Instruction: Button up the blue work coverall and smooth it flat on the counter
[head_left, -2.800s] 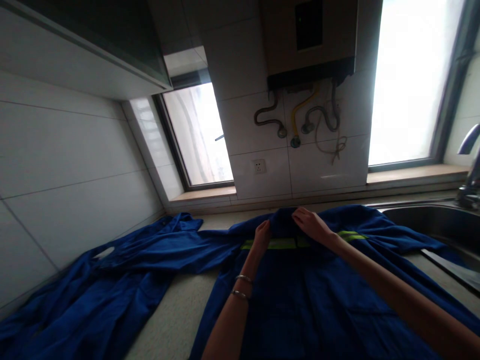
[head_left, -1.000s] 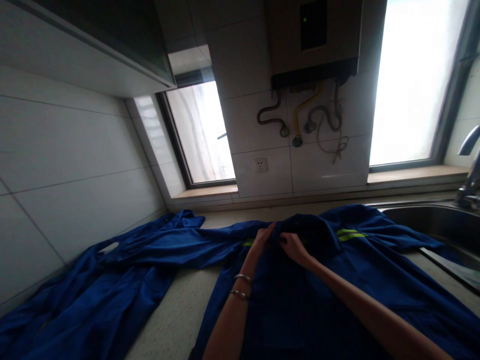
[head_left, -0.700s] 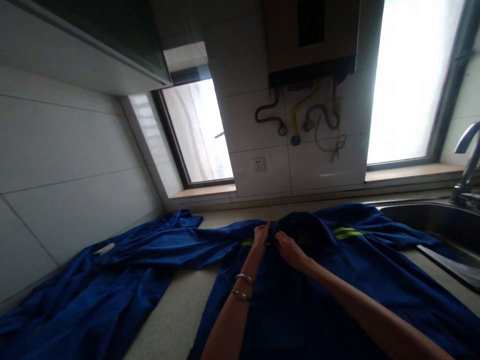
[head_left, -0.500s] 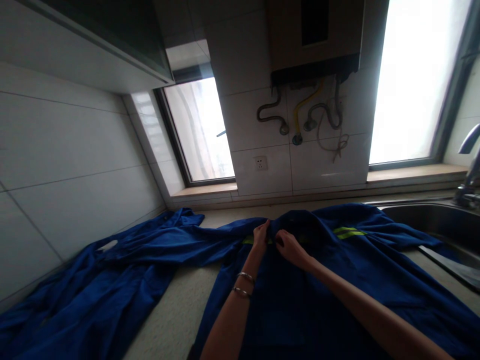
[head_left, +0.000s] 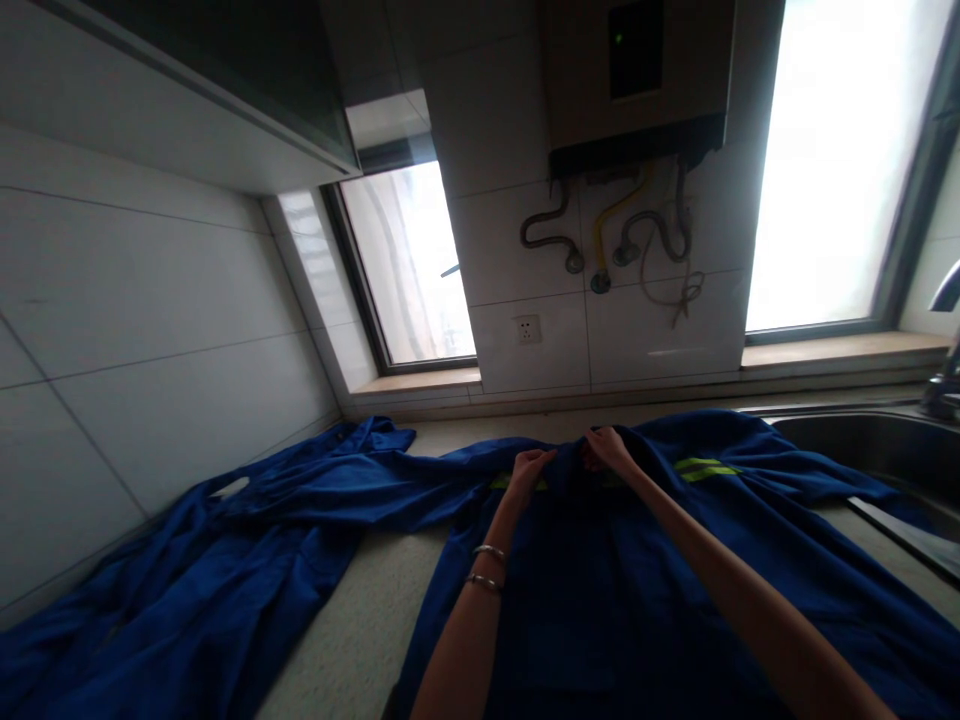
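A blue work jacket [head_left: 592,600] with yellow-green reflective strips lies spread over the counter in front of me. My left hand [head_left: 529,468], with two bangles on its wrist, pinches cloth near the jacket's collar. To its right, my right hand [head_left: 609,450] grips the collar cloth too, its fingers partly hidden by the fabric. Something reddish shows dimly under the right fingers; I cannot make it out. At the left, a second blue garment [head_left: 225,570] lies crumpled along the wall, and a sleeve stretches between the two.
A steel sink [head_left: 840,440] with a tap [head_left: 946,292] is at the right, the jacket's sleeve reaching over its edge. The speckled counter [head_left: 360,600] shows between the garments. A water heater [head_left: 637,80] with pipes hangs on the tiled wall above a socket [head_left: 527,329].
My right hand has moved right and slightly up along the collar, away from the left. My left hand has turned, its fingers now pointing right. The view has shifted slightly.
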